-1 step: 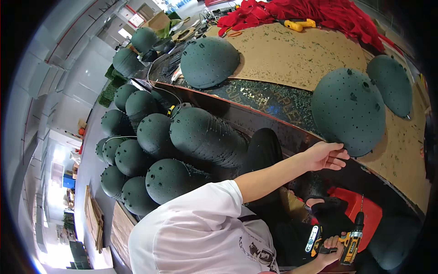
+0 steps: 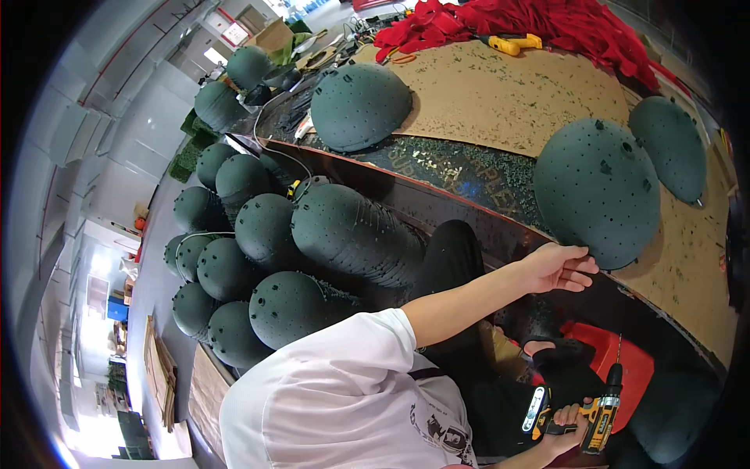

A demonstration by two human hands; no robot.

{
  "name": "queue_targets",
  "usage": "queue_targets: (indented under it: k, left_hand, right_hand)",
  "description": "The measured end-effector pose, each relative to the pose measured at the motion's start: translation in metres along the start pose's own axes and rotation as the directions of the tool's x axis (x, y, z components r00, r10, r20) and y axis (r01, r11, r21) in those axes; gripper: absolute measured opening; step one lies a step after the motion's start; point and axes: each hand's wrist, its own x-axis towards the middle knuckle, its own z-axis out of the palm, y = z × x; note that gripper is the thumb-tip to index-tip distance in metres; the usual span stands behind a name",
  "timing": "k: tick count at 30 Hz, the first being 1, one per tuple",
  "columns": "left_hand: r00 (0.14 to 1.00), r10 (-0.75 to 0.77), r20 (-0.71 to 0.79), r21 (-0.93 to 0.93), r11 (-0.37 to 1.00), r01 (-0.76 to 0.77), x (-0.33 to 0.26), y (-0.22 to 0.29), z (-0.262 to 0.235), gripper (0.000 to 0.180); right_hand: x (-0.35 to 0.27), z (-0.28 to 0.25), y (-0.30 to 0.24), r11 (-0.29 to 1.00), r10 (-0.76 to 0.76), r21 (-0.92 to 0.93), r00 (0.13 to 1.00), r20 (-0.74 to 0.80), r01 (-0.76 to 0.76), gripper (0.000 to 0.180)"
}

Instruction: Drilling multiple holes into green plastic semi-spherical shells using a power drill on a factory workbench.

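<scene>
My left hand (image 2: pixel 558 270) reaches out to the lower rim of a dark green perforated dome (image 2: pixel 598 191), its thumb and bent fingers at the edge. The dome rests on the workbench, with small holes all over and a few larger dark fittings near its top. In my right hand (image 2: pixel 570 424), low and close to my body, is a yellow and black cordless drill (image 2: pixel 600 418). Its long thin bit points up, away from the dome. My fingers are wrapped round the drill's handle.
Another green dome (image 2: pixel 668 148) stands at the right, and one more (image 2: pixel 361 108) further left on the bench. Stacked domes (image 2: pixel 344 227) fill the floor at left. Cardboard (image 2: pixel 484 94) strewn with green bits covers the bench; a yellow tool (image 2: pixel 512 44) and red cloth (image 2: pixel 531 27) lie behind.
Nearly everything stays in place; the view has shifted very slightly. My left hand remains at the dome's rim and the drill stays in my right hand.
</scene>
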Motion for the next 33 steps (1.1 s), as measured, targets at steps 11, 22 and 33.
queue_targets:
  k: [11, 22, 33]
  left_hand:
    - [0.997, 0.038, -0.061, 0.022, 0.999, -0.037, -0.006, -0.005, 0.012, 0.022]
    - [0.982, 0.178, 0.059, 0.396, 0.899, -0.187, -0.015, -0.014, 0.001, 0.026]
    - [0.956, 0.284, -0.072, 0.811, 0.574, -0.11, -0.015, -0.022, -0.058, 0.046]
  right_hand:
    - [-0.004, -0.005, -0.004, 1.0, -0.016, -0.004, 0.99, 0.137, 0.017, 0.036]
    - [-0.006, 0.007, 0.002, 0.998, -0.041, -0.048, 0.998, -0.045, 0.039, 0.041]
    - [0.0, 0.007, 0.008, 0.999, 0.039, 0.031, 0.998, -0.042, -0.038, 0.039]
